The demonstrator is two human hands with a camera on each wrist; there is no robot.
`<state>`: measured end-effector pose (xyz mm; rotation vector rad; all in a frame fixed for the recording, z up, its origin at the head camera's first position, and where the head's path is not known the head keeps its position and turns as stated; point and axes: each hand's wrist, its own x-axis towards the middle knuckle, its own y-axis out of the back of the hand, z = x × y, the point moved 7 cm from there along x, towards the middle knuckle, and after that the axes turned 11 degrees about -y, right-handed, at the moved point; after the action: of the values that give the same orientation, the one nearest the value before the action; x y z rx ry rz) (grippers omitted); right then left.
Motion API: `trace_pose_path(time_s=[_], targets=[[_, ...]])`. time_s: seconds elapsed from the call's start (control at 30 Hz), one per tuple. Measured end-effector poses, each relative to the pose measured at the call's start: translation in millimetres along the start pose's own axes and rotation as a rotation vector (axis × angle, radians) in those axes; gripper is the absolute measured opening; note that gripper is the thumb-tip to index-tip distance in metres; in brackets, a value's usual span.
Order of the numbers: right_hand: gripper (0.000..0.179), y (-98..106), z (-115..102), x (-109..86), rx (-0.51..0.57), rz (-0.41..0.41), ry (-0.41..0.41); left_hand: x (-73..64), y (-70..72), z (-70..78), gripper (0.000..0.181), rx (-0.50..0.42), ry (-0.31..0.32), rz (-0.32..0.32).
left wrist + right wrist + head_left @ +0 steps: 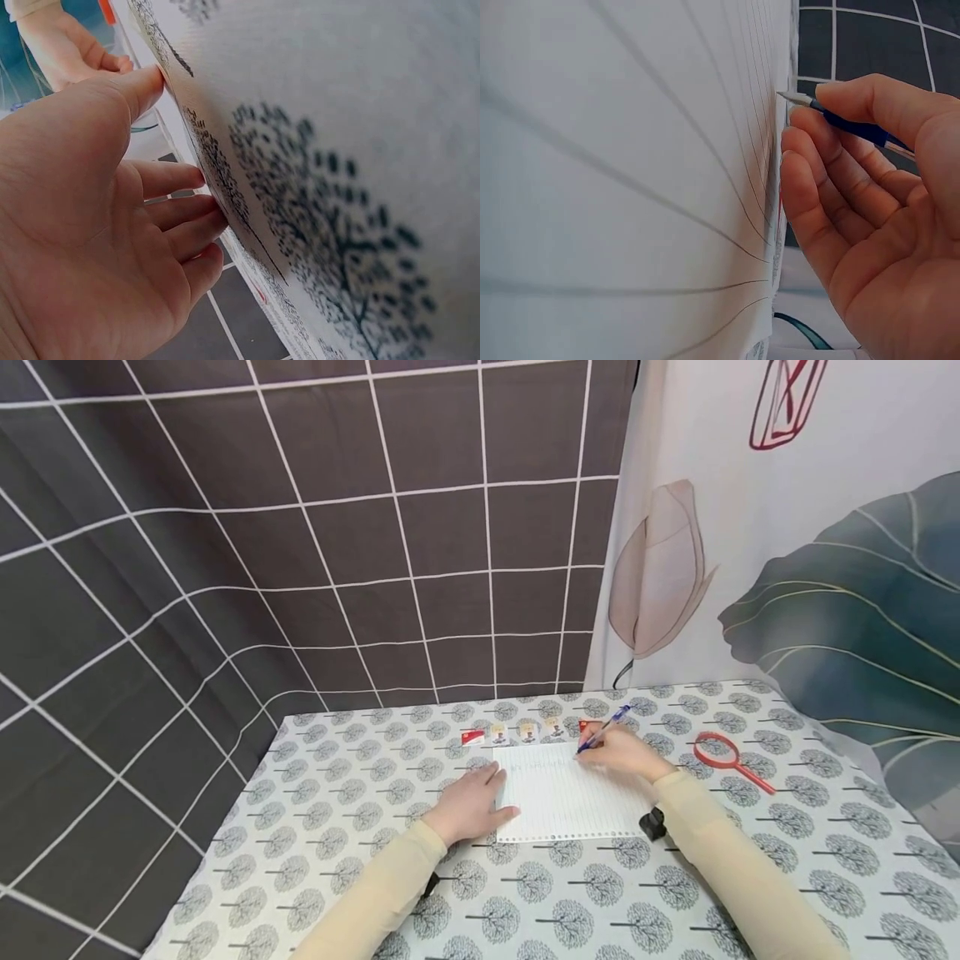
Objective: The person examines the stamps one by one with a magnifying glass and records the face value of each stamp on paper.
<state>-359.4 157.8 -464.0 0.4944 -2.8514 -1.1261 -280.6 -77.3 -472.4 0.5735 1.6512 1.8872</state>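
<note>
A blue pen (617, 716) slants up from my right hand (618, 752), which pinches it near its metal tip. In the right wrist view the pen (855, 127) has its tip right at the paper. The lined sheet of paper (570, 802) lies flat, with punched holes along its near edge and faint blue writing near the top. My left hand (468, 806) rests at the sheet's left edge, thumb on the paper and fingers spread. From the left wrist view, the left hand's (97, 217) fingertips touch the surface.
Behind the paper is a row of small picture cards (528, 732) and red-and-white cards (473, 738). A red magnifying glass (720, 752) lies to the right. The table (322, 877) has a tree-print cloth and meets a dark grid curtain (442, 535) at the back.
</note>
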Motion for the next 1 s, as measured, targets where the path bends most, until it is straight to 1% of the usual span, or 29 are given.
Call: trace_pose_path(time_s=[0.3, 0.5, 0.73, 1.0], targets=[[0.012, -2.4, -2.4, 1.3, -0.037, -0.013, 0.0, 0.1, 0.3, 0.4, 0.076, -0.002, 0.007, -0.001], [0.01, -1.7, -0.1, 2.5, -0.05, 0.003, -0.011, -1.4, 1.4, 2.2, 0.076, -0.017, 0.007, -0.001], [0.01, -2.1, 0.8, 3.6, -0.047, 0.005, 0.009, -0.5, 1.2, 0.8, 0.076, -0.011, 0.01, -0.004], [0.012, -1.6, 1.2, 4.6, -0.046, 0.024, 0.008, -0.7, 0.3, 0.7, 0.075, -0.02, 0.013, -0.005]])
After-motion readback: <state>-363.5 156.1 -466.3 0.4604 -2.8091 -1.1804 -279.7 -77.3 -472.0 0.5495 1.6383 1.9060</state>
